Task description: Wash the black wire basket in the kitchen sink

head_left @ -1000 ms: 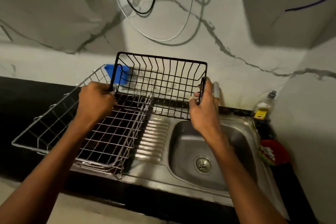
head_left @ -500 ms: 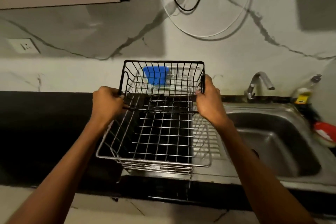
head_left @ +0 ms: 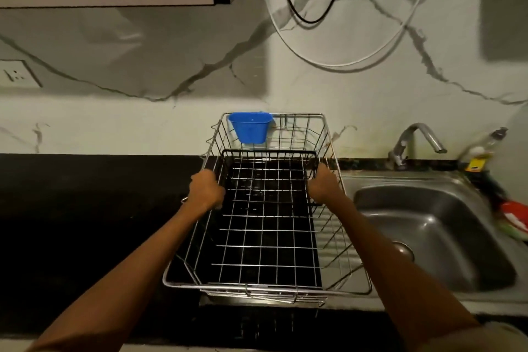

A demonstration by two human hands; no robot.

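- Gripping the black wire basket [head_left: 268, 168] at its side rims: left hand [head_left: 206, 190] curled round the left rim, right hand [head_left: 324, 184] curled round the right rim.
- Basket sits low inside the silver dish rack [head_left: 347, 243], toward its back end.
- Blue cup [head_left: 251, 130] hangs on the rack's rear wall.
- Rack stands on the counter, just left of the steel sink [head_left: 445, 237]; tap [head_left: 414, 143] behind.

Wire basket [head_left: 270, 180]: inside dish rack [head_left: 328, 240]
Cup [head_left: 251, 130]: on rack's back wall
Sink [head_left: 457, 226]: right of rack
Tap [head_left: 414, 143]: behind sink
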